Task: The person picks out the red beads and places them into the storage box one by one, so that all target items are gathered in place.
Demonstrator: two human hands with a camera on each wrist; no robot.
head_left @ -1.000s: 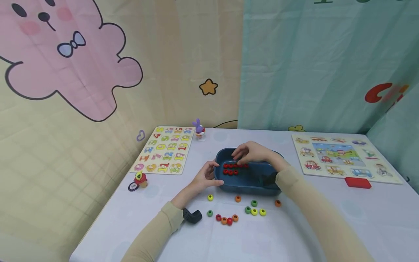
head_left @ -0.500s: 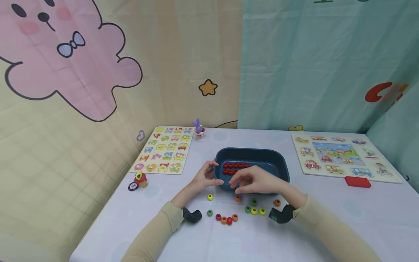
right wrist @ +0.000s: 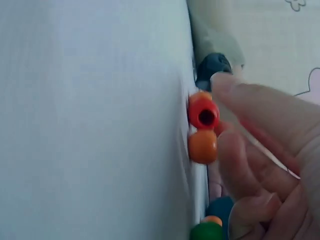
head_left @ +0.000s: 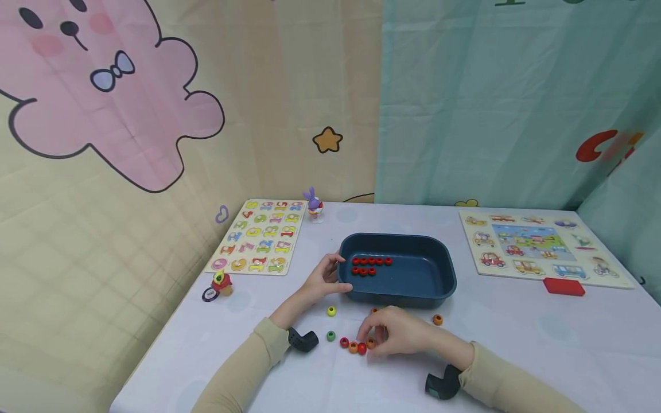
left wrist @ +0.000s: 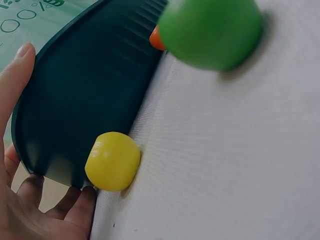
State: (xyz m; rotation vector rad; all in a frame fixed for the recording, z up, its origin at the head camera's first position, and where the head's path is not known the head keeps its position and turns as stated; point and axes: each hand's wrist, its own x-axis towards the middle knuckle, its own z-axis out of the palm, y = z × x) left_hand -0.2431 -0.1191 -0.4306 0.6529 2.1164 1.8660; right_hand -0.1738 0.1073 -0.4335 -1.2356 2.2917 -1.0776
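A dark blue tray (head_left: 420,278) holds two rows of small red beads (head_left: 371,261) at its left side. My left hand (head_left: 322,278) grips the tray's left end, thumb on the near side and fingers at the far side. My right hand (head_left: 405,331) is low over the table in front of the tray, thumb and fingers apart. Its fingertips are right at a red bead (right wrist: 204,114) and an orange bead (right wrist: 202,147) at the end of a short row. A yellow bead (left wrist: 113,161) lies beside the tray in the left wrist view.
A green bead (head_left: 331,336) and another orange bead (head_left: 438,319) lie loose; my right hand hides several more. A number puzzle board (head_left: 260,236) and small figures (head_left: 222,283) stand left. A vehicle puzzle board (head_left: 542,248) and a red block (head_left: 564,286) are right.
My right hand has left the tray's inside and come toward me, down to the row of beads in front. My left hand has stayed on the tray.
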